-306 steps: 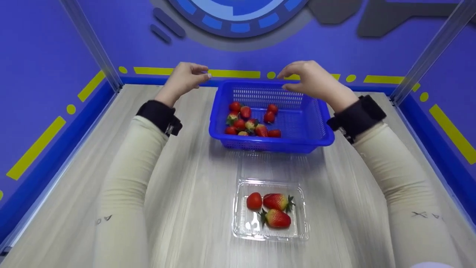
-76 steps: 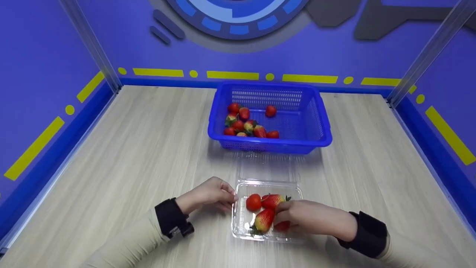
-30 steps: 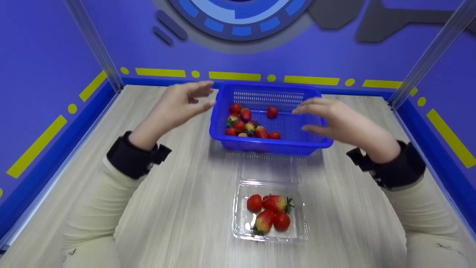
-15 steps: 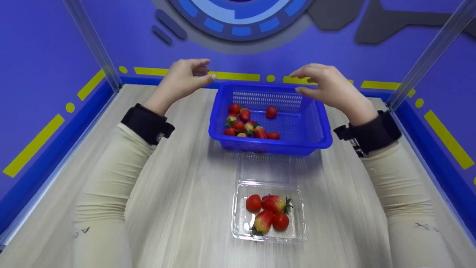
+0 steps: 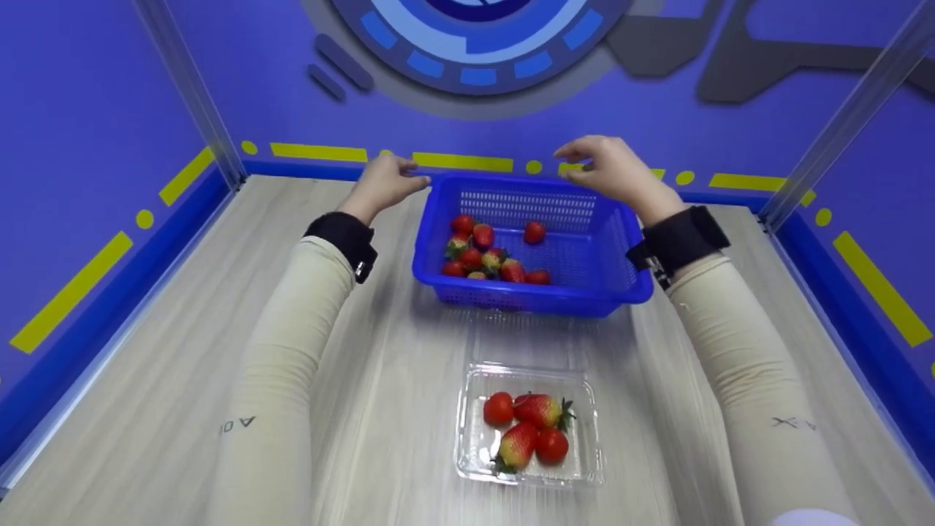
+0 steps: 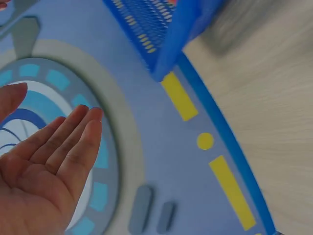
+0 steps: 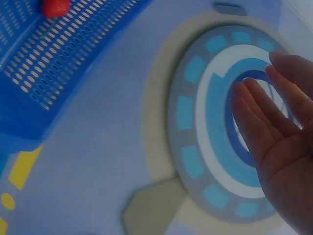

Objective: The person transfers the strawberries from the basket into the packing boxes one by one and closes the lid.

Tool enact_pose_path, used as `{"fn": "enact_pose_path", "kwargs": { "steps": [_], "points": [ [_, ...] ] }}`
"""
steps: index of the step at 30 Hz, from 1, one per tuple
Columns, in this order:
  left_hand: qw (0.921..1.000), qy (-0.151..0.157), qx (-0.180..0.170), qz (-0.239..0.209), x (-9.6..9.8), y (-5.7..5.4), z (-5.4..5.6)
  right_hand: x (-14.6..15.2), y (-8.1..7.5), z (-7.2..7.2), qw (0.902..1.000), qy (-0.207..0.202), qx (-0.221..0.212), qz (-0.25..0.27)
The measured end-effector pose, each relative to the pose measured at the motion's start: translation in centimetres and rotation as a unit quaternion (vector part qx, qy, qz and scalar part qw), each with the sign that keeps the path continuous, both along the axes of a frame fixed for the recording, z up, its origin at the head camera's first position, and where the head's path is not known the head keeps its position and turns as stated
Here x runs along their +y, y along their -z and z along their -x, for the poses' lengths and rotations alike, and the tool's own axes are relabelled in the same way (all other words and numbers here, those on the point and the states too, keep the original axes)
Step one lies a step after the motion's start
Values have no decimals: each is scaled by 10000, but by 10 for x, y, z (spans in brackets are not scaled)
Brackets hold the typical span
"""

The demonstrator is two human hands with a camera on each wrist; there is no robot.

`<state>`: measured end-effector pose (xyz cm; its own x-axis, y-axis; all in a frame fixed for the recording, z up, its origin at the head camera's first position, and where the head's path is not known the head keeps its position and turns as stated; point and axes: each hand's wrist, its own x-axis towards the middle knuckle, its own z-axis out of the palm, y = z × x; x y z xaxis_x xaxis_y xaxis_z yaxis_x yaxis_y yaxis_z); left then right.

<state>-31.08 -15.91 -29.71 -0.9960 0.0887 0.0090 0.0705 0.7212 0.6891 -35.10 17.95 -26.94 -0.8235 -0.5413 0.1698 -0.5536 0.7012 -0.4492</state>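
My left hand (image 5: 385, 183) is raised by the far left corner of the blue basket (image 5: 537, 288), its palm bare and fingers relaxed in the left wrist view. Above the basket's far right side, my right hand (image 5: 610, 169) hovers with loosely bent fingers and holds nothing. Several strawberries (image 5: 471, 258) cluster in the basket's left part, and a single strawberry (image 5: 534, 232) lies toward its back. Nearer the person, a clear plastic clamshell box (image 5: 467, 467) stands with its lid laid back toward the basket. Inside it are several strawberries, among them a large green-leaved strawberry (image 5: 539, 410).
The clear lid (image 5: 526, 340) lies flat between box and basket. A blue back wall (image 5: 453, 131) rises just behind the basket, with side walls left and right. The wood-grain tabletop (image 5: 350, 424) extends on both sides.
Earlier, my right hand put a strawberry in the box while my left touched its rim. Since then both hands have risen to the basket's far side; over the last half second they have drawn inward.
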Motion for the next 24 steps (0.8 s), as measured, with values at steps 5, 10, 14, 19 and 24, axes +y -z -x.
{"fn": "enact_pose_path", "kwargs": {
  "steps": [5, 10, 14, 19, 24],
  "points": [
    [9995, -239, -180, 61, -1, 11, 9, -10, 19, 22, 9996, 73, -267, -40],
    [9982, -265, -450, 291, 11, 28, 14, -15, 44, 38, 9989, 165, -426, -143],
    [9946, -371, -678, 690, 16, 42, 11, -22, 64, 43, 9974, 96, -618, -367],
    [9917, -583, -795, 824, 17, 50, 7, -29, 77, 45, 9951, 142, -798, -566],
    [9873, -870, -1179, 619, 17, 59, 10, -35, 88, 49, 9924, 168, -907, -812]
  ]
}}
